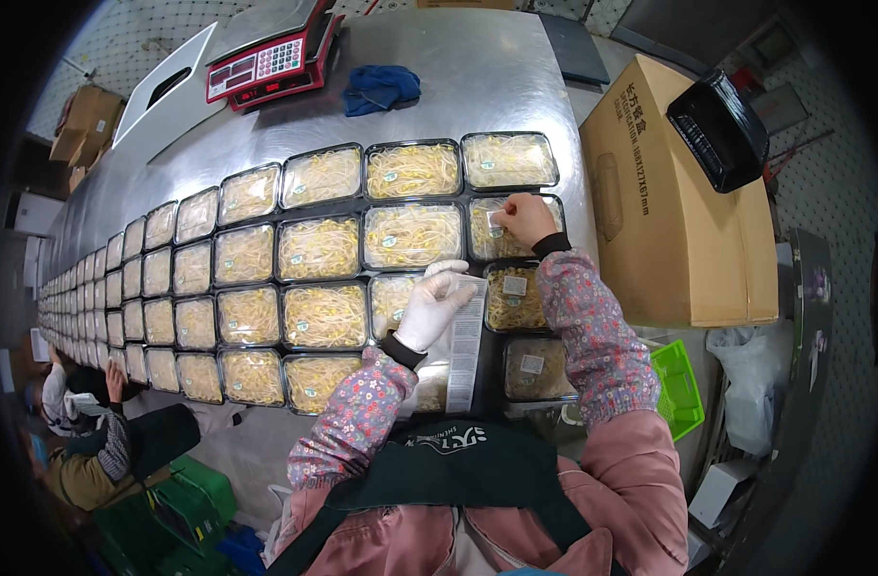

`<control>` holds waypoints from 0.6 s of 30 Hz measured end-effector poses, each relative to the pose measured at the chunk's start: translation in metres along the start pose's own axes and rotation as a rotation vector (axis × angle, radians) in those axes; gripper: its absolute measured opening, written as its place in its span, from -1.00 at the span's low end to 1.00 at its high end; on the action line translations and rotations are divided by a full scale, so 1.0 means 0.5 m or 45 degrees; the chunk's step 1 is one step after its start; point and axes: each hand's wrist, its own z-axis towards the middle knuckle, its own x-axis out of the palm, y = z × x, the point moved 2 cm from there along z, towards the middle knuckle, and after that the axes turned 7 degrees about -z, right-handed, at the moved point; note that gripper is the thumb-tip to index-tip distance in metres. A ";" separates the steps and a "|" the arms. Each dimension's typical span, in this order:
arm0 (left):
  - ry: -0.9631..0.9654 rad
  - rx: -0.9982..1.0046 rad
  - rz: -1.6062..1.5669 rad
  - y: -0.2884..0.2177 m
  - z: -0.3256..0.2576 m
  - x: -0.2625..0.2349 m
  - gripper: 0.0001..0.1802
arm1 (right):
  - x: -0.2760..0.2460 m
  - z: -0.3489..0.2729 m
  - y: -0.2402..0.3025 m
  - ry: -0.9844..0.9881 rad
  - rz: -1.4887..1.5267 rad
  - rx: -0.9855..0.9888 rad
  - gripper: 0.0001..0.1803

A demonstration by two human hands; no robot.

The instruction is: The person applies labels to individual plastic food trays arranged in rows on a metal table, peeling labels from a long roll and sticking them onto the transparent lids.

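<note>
My left hand, in a white glove, is closed on the upper end of a long strip of white labels hanging over the trays. My bare right hand pinches a small white label at the film of a black tray of bean sprouts in the rightmost column. Nearer me, a second sprout tray and a third tray each bear a white label on top. Beside my left hand, a sprout tray is partly covered by it.
Long rows of wrapped sprout trays run left along the steel table. A red scale and blue cloth lie at the back. Right stands a cardboard box with black trays. Another person works at far left.
</note>
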 end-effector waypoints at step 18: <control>-0.226 -0.083 -0.059 -0.016 0.051 -0.007 -0.88 | -0.057 0.100 0.021 -0.111 0.915 0.075 -0.88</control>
